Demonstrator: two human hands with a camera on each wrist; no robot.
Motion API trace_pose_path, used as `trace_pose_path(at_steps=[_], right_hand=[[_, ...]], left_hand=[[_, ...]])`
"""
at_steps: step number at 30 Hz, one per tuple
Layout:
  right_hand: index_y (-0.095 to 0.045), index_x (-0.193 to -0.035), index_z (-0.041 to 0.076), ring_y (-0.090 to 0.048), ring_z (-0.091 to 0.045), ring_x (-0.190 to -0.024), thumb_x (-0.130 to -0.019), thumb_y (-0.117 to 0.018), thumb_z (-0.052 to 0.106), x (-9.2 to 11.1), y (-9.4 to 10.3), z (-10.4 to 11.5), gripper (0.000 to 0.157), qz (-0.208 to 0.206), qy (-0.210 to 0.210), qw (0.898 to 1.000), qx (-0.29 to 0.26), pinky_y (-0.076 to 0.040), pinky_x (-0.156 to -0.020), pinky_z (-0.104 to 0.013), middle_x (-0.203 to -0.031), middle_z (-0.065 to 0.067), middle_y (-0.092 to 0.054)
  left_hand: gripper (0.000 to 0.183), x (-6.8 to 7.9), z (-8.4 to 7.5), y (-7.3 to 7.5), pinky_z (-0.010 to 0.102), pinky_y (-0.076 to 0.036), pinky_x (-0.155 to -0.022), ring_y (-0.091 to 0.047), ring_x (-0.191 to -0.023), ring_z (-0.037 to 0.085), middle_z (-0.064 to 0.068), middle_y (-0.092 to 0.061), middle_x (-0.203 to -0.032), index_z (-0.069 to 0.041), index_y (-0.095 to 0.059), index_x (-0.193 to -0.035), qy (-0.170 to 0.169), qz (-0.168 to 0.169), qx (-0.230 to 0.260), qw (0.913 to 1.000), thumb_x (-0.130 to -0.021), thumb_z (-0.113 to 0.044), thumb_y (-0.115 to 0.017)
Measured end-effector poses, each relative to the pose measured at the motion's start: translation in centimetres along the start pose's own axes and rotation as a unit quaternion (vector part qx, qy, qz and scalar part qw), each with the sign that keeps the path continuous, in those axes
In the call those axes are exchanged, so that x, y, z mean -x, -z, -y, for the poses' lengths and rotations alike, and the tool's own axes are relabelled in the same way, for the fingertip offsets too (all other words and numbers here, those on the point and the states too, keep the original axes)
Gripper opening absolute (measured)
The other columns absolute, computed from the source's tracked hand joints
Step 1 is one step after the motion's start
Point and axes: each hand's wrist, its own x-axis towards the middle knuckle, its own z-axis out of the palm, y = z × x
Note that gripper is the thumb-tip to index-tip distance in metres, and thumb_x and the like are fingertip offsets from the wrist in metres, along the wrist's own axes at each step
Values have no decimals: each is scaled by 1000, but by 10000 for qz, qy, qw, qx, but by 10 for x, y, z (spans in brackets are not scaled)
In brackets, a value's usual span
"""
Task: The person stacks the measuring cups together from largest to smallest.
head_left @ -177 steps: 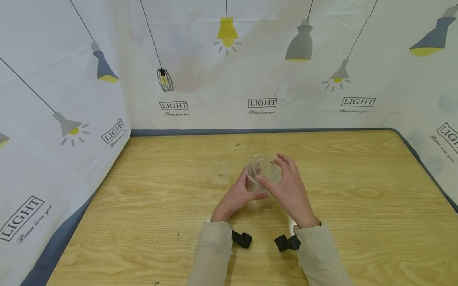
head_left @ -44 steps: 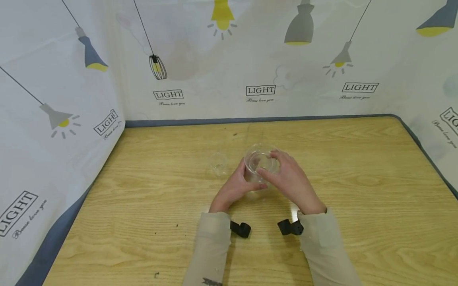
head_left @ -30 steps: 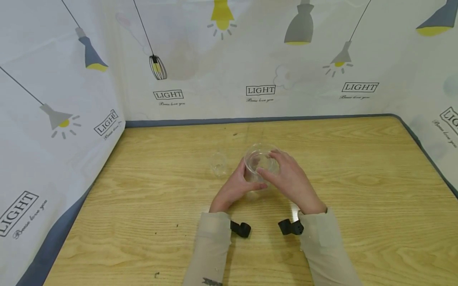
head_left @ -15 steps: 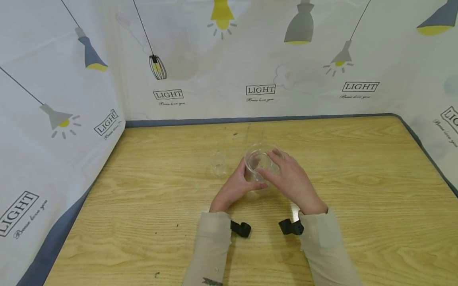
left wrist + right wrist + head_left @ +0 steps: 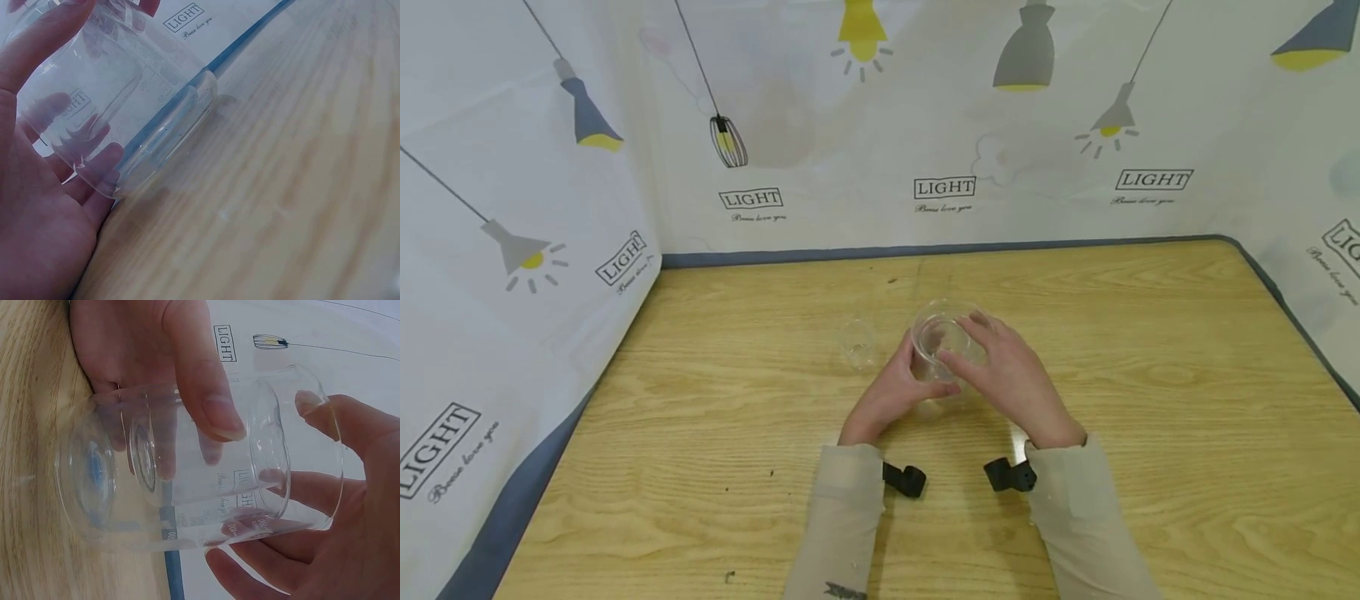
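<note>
My left hand (image 5: 891, 396) grips a clear graduated beaker (image 5: 119, 534) round its side, thumb along the near wall. A smaller clear beaker (image 5: 145, 465) sits inside it, base above the larger one's floor and mouth below its rim. From above, my right hand (image 5: 1015, 379) holds the smaller beaker at its mouth with thumb and forefinger; exact contact is hard to make out through glass. Its other fingers (image 5: 244, 578) lie outside the larger beaker. Whether the larger base touches the table is unclear. Another small clear beaker (image 5: 857, 346) stands left of the hands.
The wood-grain table (image 5: 700, 417) extends around both forearms. A white sheet printed with lamps (image 5: 850, 167) stands upright behind and along the sides. Black wrist cameras (image 5: 910, 482) sit at both cuffs. A few dark specks mark the tabletop.
The head view has tilted down since the oldest frame. My right forefinger has shifted slightly inward over the mouth. Both hands otherwise keep their places, and the separate small beaker stays put.
</note>
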Motion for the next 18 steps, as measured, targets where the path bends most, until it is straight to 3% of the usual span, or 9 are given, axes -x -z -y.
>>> trace_pose_path(at_steps=[10, 18], right_hand=[[-38, -136, 11, -23, -35, -128, -84, -44, 59, -1, -2, 2, 71, -61, 85, 9999, -11, -22, -98, -56, -142, -13, -27], [-37, -136, 11, -22, -34, -129, -85, -45, 57, -2, -3, 2, 69, -16, 62, 10000, -5, -22, -98, -56, -143, -12, -26]], left_hand=[[95, 1, 0, 2, 46, -27, -99, -26, -127, 15, -13, -23, -142, -49, -11, -135, 129, -128, -120, 9998, -69, -33, -77], [96, 0, 1, 3, 45, -27, -99, -27, -127, 13, -11, -26, -141, -48, -11, -136, 2, -92, 65, 9999, -69, -28, -77]])
